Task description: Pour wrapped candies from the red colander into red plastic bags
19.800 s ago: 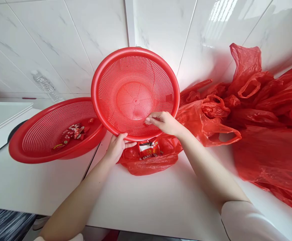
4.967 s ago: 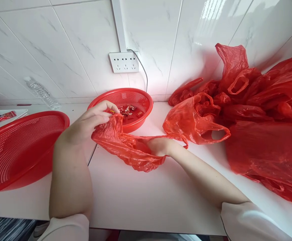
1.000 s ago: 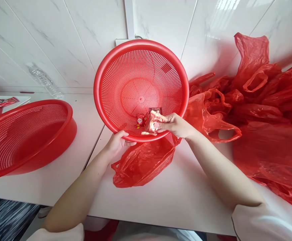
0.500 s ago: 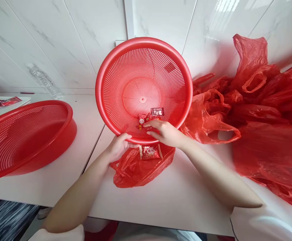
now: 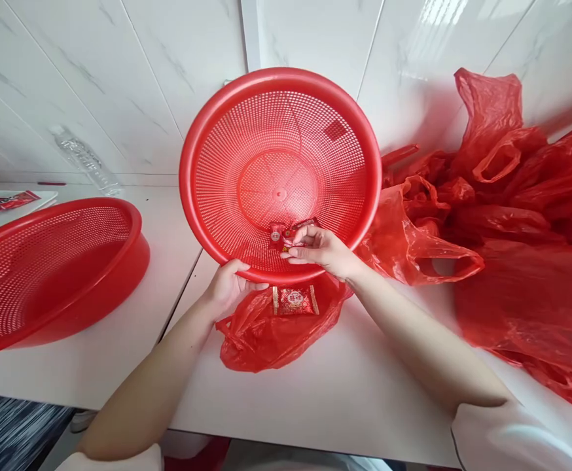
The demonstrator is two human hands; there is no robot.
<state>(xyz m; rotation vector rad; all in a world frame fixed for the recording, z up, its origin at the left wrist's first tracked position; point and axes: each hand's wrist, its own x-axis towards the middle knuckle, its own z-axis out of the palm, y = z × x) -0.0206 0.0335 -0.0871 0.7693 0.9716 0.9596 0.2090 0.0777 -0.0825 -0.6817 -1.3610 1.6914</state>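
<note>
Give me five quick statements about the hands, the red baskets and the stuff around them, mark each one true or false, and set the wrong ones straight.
1. The left hand holds the rim of the tilted basket. True.
2. The right hand is inside the red bag. False: the right hand is in the tilted basket, at the small packets.
3. A gold-ended packet lies on the plastic of the red bag. True.
4. The clear bottle is inside the second basket. False: the clear bottle is by the wall, behind the second basket.
5. The heap of red bags is to the left of the tilted basket. False: it is to the right.
</note>
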